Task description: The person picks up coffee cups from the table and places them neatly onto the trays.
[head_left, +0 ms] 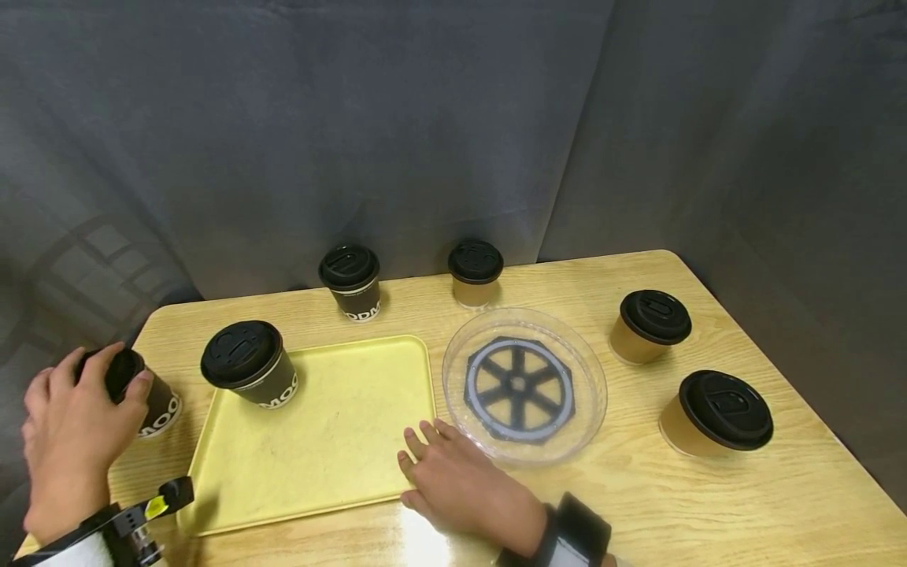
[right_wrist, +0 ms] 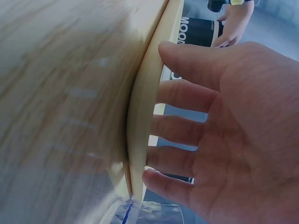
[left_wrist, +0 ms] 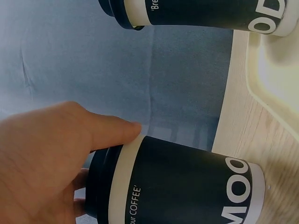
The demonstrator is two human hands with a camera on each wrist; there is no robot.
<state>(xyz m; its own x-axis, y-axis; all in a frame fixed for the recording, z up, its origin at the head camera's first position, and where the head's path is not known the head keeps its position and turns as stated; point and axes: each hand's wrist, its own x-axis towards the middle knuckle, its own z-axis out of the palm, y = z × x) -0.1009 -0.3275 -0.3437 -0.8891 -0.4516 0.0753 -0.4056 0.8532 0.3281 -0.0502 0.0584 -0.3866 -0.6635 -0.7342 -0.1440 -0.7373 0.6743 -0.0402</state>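
My left hand grips a black lidded paper coffee cup from above, at the table's left side. In the left wrist view, the thumb lies along the pale band under the lid of this coffee cup, and other fingers show behind the lid. A yellow tray lies to its right. On the tray's far left corner stands another black coffee cup. At the tray's right edge my right hand has its fingers spread and loosely extended, fingertips right at the rim in the right wrist view.
A clear round dish with a dark spoked wheel shape stands right of the tray. Behind are a black cup and a brown cup. Two brown lidded cups stand at the right. Dark curtains surround the table.
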